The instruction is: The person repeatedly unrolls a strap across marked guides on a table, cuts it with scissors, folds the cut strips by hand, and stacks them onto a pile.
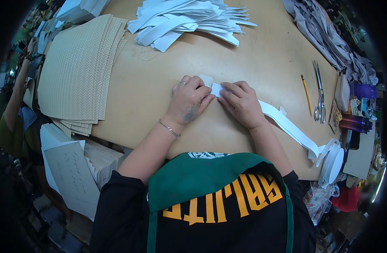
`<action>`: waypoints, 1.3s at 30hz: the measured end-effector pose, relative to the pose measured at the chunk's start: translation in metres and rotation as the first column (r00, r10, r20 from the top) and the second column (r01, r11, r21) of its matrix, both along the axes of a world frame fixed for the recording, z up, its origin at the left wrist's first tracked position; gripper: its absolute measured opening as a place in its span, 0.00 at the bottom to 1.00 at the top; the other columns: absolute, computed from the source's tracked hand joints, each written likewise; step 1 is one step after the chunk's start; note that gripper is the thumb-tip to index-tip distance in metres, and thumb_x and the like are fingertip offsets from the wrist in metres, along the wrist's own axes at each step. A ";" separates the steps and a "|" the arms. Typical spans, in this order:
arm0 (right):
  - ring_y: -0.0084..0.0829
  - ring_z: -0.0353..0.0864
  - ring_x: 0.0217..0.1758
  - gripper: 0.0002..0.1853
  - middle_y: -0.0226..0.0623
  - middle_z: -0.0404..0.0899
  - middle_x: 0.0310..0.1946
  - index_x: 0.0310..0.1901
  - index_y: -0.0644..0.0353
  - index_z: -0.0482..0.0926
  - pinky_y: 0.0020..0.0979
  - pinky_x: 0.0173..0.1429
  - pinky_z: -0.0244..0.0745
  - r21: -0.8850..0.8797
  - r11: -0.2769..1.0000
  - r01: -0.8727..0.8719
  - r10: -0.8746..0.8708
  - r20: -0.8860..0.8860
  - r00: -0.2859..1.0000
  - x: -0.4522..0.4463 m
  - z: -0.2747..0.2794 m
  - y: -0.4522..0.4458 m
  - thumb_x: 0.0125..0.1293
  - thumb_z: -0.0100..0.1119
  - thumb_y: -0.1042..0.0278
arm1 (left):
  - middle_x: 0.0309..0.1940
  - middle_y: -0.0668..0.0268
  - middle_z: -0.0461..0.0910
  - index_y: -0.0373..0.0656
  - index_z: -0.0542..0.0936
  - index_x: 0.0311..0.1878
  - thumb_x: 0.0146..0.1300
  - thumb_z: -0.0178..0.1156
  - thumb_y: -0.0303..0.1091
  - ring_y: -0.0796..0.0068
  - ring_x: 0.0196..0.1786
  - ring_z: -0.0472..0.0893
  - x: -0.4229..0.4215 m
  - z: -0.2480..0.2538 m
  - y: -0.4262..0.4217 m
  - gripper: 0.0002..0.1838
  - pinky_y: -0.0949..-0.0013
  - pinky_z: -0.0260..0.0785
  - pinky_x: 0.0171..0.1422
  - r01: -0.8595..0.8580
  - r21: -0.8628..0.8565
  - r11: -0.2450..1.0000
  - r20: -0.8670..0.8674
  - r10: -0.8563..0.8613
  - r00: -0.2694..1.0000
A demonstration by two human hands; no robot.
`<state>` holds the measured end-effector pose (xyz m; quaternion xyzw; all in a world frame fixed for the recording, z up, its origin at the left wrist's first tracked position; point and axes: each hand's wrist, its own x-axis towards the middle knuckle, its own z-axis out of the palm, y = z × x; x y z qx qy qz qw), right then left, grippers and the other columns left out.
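Note:
A long white strip (286,125) runs across the table from the right edge to the middle, its end between my hands. My left hand (189,100), with a ring and a bracelet, has its fingers curled and pinched at the strip's end. Just beyond those fingertips lies a small pale square piece (206,79), partly covered by the hand. My right hand (243,103) grips the strip a little to the right, fingers bent over it and thumb at its near edge. Exactly how the square and strip meet is hidden.
White cut strips (189,21) are heaped at the far side. Woven-pattern cream sheets (75,67) are stacked left. A pencil (306,95) and scissors (319,95) lie right, near grey cloth (320,31) and a white coil (331,164). Another person's arm (17,90) shows far left.

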<state>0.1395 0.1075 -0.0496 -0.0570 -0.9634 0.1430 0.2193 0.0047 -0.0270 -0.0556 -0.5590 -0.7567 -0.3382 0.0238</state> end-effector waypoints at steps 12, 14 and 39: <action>0.32 0.74 0.40 0.12 0.29 0.76 0.42 0.36 0.57 0.80 0.33 0.43 0.71 -0.017 0.999 0.033 -0.034 -0.097 0.995 -0.001 -0.009 -0.008 0.47 0.64 0.73 | 0.26 0.72 0.72 0.47 0.81 0.28 0.46 0.68 0.31 0.71 0.31 0.71 0.000 -0.003 0.000 0.06 0.67 0.65 0.31 0.052 0.049 0.997 -0.090 -0.048 0.995; 0.32 0.74 0.40 0.12 0.29 0.76 0.42 0.36 0.57 0.80 0.33 0.43 0.71 -0.022 0.999 0.026 -0.028 -0.090 0.996 0.000 -0.008 -0.008 0.47 0.65 0.72 | 0.25 0.72 0.72 0.47 0.81 0.28 0.46 0.68 0.31 0.70 0.31 0.71 0.000 -0.003 0.000 0.05 0.67 0.65 0.32 0.057 0.060 0.997 -0.079 -0.053 0.995; 0.30 0.72 0.43 0.15 0.24 0.74 0.41 0.42 0.52 0.79 0.34 0.45 0.68 0.023 0.999 0.049 -0.049 -0.001 0.999 -0.006 -0.007 -0.007 0.50 0.63 0.70 | 0.28 0.65 0.73 0.42 0.79 0.28 0.48 0.63 0.25 0.67 0.33 0.73 -0.007 -0.007 0.000 0.03 0.67 0.67 0.36 0.039 0.124 0.991 0.119 -0.054 0.991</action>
